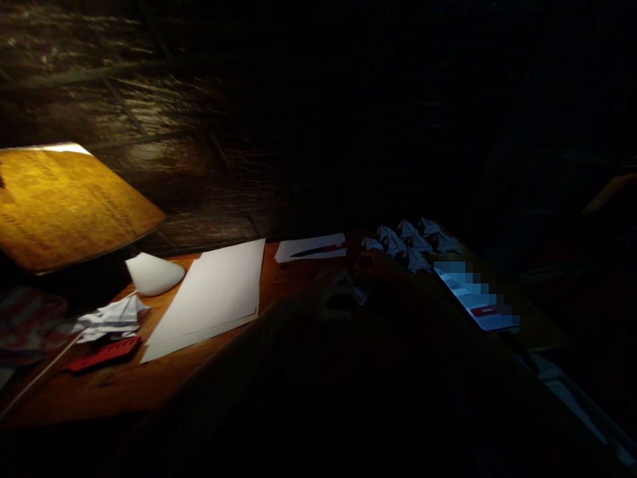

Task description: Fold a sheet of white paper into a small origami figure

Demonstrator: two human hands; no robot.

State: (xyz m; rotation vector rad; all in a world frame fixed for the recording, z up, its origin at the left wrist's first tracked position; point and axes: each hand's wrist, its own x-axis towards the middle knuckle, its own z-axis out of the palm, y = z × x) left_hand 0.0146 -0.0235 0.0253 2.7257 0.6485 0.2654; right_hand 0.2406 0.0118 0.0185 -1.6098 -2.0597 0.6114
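Observation:
The scene is very dark. My left hand (328, 299) and my right hand (374, 264) meet over the middle of the wooden desk (124, 385), both with curled fingers. A small folded piece of white paper (359, 295) shows between them, and both hands seem to pinch it. Just beyond my right hand lies a cluster of several folded paper figures (411, 240). A stack of large white sheets (213, 299) lies to the left of my left hand.
A lit yellow lamp shade (64, 206) hangs over the desk's left side above its white base (154, 273). Crumpled paper (112, 317) and a red flat object (104, 354) lie nearby. A cutter rests on a paper sheet (311, 249). A printed card (478, 295) lies at the right.

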